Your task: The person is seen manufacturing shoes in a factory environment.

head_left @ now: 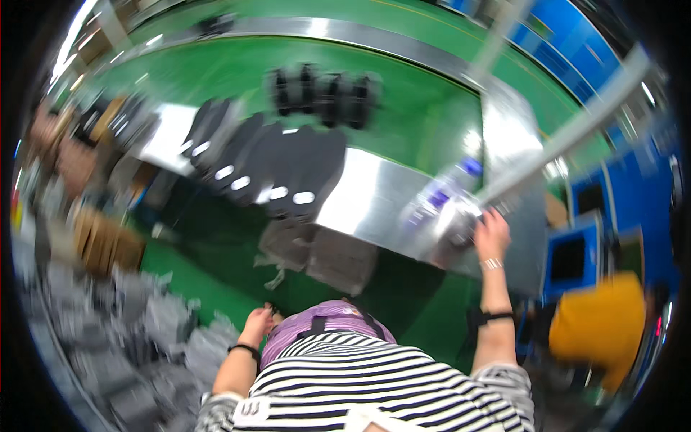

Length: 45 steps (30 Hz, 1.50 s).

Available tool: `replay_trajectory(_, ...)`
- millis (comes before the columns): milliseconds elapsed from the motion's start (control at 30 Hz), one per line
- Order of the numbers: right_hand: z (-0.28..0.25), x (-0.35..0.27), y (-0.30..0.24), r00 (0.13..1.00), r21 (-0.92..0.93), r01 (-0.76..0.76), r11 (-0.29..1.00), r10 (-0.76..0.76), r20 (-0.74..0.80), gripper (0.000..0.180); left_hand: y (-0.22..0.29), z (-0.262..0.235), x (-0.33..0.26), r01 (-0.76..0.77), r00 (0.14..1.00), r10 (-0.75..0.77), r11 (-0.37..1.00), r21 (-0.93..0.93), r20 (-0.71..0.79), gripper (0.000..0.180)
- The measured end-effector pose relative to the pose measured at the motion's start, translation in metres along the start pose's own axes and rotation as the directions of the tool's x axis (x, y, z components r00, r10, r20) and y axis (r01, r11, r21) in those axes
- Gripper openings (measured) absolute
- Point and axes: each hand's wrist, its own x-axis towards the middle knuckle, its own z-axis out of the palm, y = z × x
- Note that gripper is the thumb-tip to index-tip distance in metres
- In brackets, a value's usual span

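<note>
My right hand reaches forward to the right end of the metal table. Its fingers are curled at a blurred, see-through container with something dark in it. Just left of that stands a clear bottle with a blue cap, smeared by motion. My left hand is low beside my waist, its fingers curled together. A small dark spot shows at its fingertips, too blurred to name. Several black, flat, long-shaped pieces with white labels lie on the table ahead, away from both hands.
The metal table runs across in front of me. Beyond it, several black pieces rest on a green surface. Grey plastic-wrapped bundles are piled at the left, near brown cartons. A slanted grey post rises at the right, and a person in yellow is nearby.
</note>
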Motion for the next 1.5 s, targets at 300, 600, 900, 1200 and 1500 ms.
replay_trajectory(300,-0.044,0.007,-0.012,0.999,-0.026,0.027,0.999,-0.027,0.026,0.04,-0.003,-0.046,0.011,0.009,0.998,0.0,0.989,0.148,-0.062,0.028)
replay_trajectory(600,-0.077,0.003,-0.294,0.962,0.566,0.159,0.809,-0.256,0.096,0.016,-0.059,-0.162,0.072,-0.011,0.999,0.009,0.999,-0.053,-0.046,0.022)
replay_trajectory(900,-0.029,-0.023,-0.571,0.561,0.767,0.356,0.533,-0.779,0.281,0.016,-0.113,-0.386,0.089,0.086,0.928,-0.197,0.939,-0.334,-0.315,0.016)
replay_trajectory(1200,0.039,-0.004,-0.683,0.531,0.791,0.231,0.566,-0.755,0.385,0.018,-0.078,-0.465,0.139,0.165,0.888,-0.386,0.777,-0.607,-0.252,0.02)
replay_trajectory(1500,0.16,0.074,-0.795,0.61,0.823,-0.048,0.566,-0.635,0.473,0.017,0.136,-0.513,0.227,0.105,0.949,-0.195,0.937,-0.332,-0.248,0.027)
